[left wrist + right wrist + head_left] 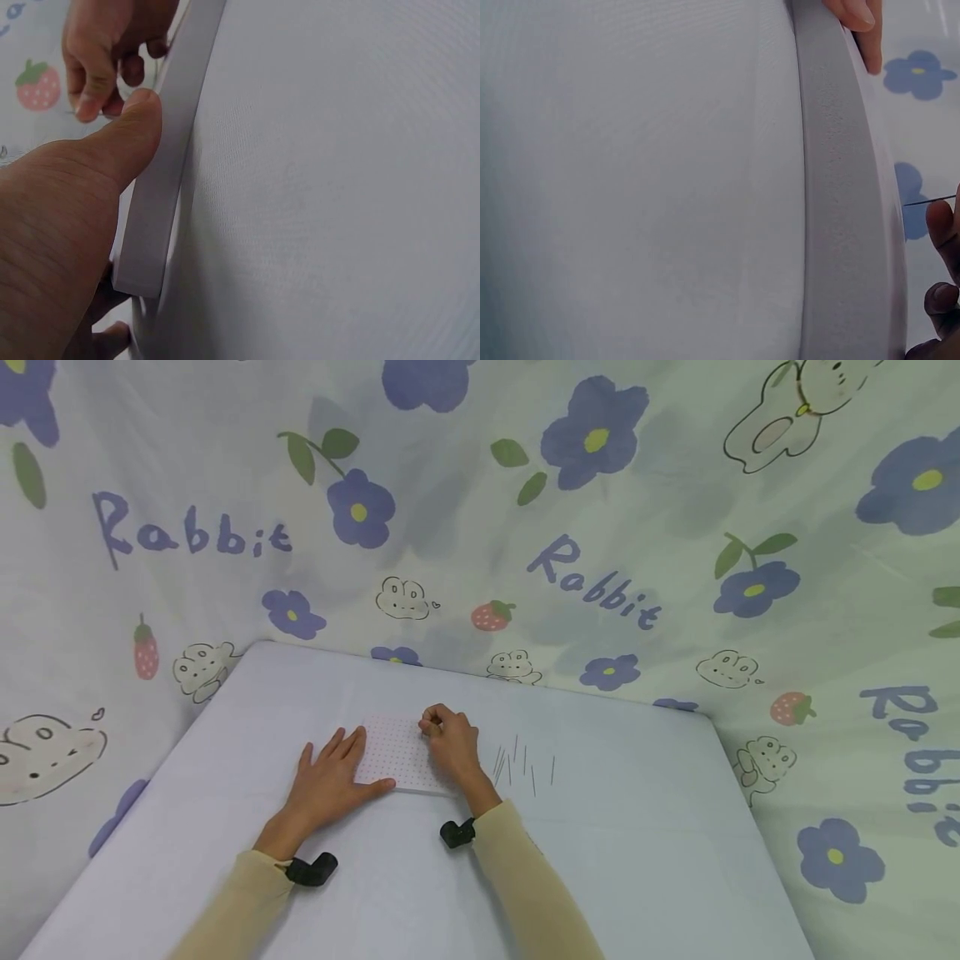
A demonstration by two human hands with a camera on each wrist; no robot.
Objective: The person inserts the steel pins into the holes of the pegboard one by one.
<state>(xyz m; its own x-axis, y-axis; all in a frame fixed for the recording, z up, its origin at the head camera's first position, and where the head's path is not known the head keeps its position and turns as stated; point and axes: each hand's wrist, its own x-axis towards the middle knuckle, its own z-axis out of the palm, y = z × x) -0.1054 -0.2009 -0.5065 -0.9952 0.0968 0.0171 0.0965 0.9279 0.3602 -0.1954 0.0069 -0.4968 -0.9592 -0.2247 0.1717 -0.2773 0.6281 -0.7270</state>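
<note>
A flat white board printed with a grid of small dots lies on the table; its thick pale side fills the middle of the right wrist view. My left hand is spread over the board's left end, thumb along the near edge and fingers reaching to the far corner. Above the right part of the board, my right hand pinches a thin dark needle-like stick between thumb and forefinger. The stick stands out sideways from the fingertips in the right wrist view.
Several similar thin sticks lie scattered on the white-covered table, right of the board. Behind the table hangs a cloth printed with flowers and rabbits. Each wrist carries a small black camera.
</note>
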